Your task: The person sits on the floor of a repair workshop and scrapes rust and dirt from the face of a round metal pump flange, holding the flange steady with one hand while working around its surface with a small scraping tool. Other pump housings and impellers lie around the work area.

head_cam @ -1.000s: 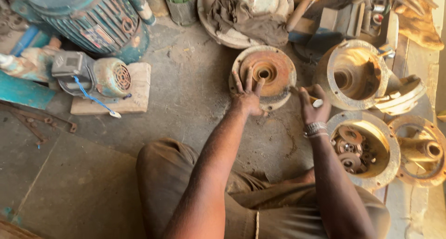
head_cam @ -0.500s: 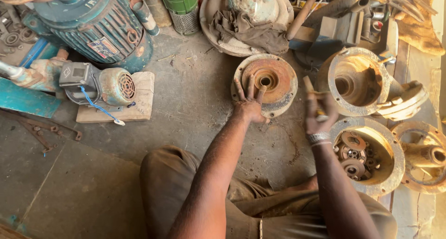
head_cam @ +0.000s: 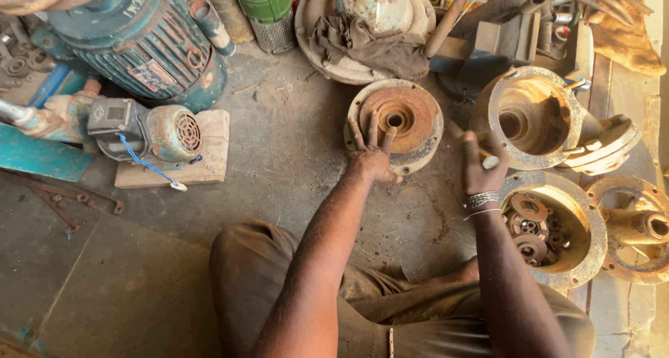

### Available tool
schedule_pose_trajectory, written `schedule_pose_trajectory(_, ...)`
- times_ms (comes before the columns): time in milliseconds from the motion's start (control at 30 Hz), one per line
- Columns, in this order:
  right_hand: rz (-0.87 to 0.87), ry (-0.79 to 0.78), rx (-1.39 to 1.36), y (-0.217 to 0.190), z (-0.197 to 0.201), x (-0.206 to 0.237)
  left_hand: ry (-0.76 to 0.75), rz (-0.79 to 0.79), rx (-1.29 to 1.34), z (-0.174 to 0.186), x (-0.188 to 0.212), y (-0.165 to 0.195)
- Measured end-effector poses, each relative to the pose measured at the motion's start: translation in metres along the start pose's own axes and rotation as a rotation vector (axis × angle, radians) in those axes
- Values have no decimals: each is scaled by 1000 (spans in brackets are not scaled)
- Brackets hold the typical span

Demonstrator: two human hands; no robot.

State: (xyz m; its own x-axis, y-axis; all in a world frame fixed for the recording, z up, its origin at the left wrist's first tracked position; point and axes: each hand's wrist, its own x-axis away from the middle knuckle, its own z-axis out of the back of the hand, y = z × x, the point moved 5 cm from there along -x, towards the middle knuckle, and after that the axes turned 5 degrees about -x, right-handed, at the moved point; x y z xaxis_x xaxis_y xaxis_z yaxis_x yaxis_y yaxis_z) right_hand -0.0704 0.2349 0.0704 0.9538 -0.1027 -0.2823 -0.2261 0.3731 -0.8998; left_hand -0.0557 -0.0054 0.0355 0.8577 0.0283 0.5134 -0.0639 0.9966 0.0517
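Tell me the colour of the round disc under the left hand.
Rusty orange-brown with a paler grey rim; the disc shows best in the head view, under the left hand.

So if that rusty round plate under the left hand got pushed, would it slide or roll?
The rusty round plate looks like thick cast metal, so probably heavy. It lies flat, so it would likely scrape, not roll. The left hand presses its rim.

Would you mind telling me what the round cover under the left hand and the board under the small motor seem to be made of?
Round cover: probably cast iron or steel, with an orange-brown rusty, rough surface; the left hand rests on its rim. Board: bare pale wood, going by its grain and unpainted flat face, under the small motor.
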Motion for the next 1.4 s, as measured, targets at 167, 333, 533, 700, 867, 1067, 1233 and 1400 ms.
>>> schedule_pose_trajectory(167, 51, -54, 165, -23, -3, 6, -28, -7, 51, -4, -4, 0)
schedule_pose_trajectory(333, 146, -29, -78, -52, 0, 12, 32, -38, -39, -1, -1, -1)
schedule_pose_trajectory(533, 62, -81, 226, -31, -10, 10, 23, -12, 27, 2, 3, -1)
schedule_pose_trajectory(700, 131, 34, -1, -13, -8, 9, 0, -9, 30, 2, 6, -2)
schedule_pose_trajectory(867, 88, -50, 63, -13, -7, 6, 37, -24, 26, 4, 7, -2)
schedule_pose_trajectory(1067, 94, 9, 60, -22, -4, 10, 14, -10, 10, 2, 6, -2)
schedule_pose_trajectory(1233, 32, 3, -192, -19, -8, 10, -18, -6, -18, 0, 2, -2)
schedule_pose_trajectory(1400, 94, -78, 127, -23, -15, 15, -19, -7, 19, 0, 1, -4)
